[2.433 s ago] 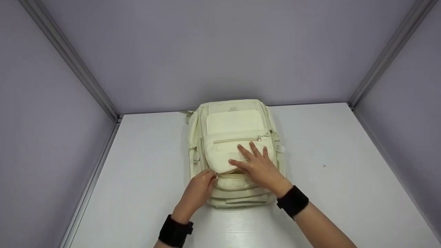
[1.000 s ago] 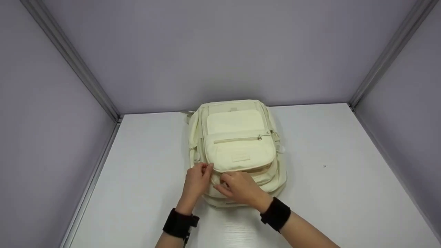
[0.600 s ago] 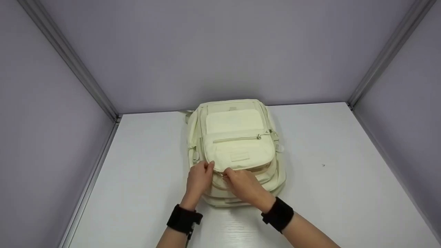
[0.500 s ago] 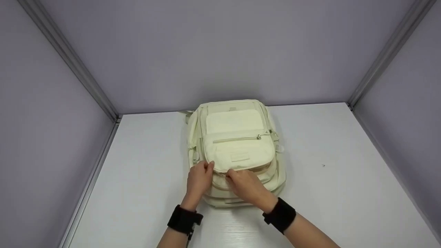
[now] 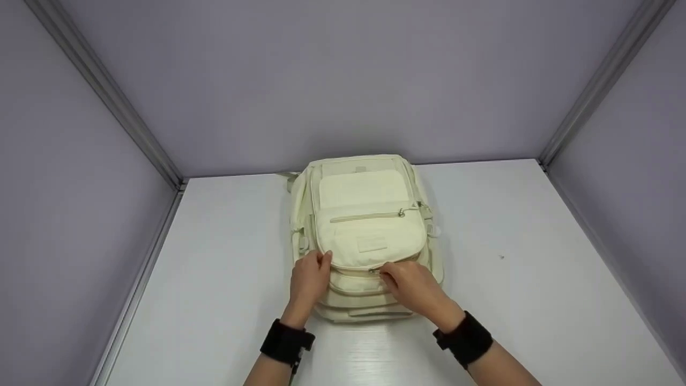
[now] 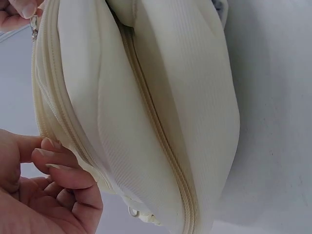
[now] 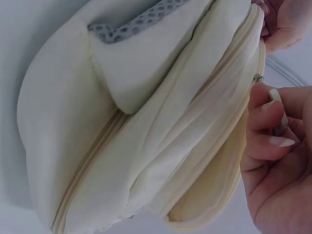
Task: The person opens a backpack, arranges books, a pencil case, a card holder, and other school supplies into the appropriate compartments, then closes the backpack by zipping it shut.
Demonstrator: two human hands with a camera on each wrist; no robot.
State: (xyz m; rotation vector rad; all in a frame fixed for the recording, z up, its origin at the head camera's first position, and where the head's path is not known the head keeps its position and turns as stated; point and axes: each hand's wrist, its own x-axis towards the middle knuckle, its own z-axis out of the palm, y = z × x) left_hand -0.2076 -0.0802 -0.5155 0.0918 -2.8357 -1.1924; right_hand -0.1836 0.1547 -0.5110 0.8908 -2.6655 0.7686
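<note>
Your right hand (image 5: 415,287) covers the near middle of the backpack (image 5: 364,203), so the zipper pull (image 5: 373,271) shows only as a small glint at your fingertips; the right wrist view has your thumb and forefinger pinched on it, with the pocket mouth gaping below. Your left hand (image 5: 310,279) pinches the backpack's near-left corner at the start of the front pocket (image 5: 370,238) seam, fingers curled on the fabric. How far the zip runs under your right palm cannot be told. The backpack's straps are hidden beneath it, apart from a bit poking out at its far-left corner. A small sewn patch (image 5: 371,245) sits on the front pocket, but any writing on it is too faint to read. The backpack lies flat on the white desk (image 5: 509,279), its far end close to the back wall (image 5: 343,80), with bare desk wide on both its sides and a narrow strip on its near side
</note>
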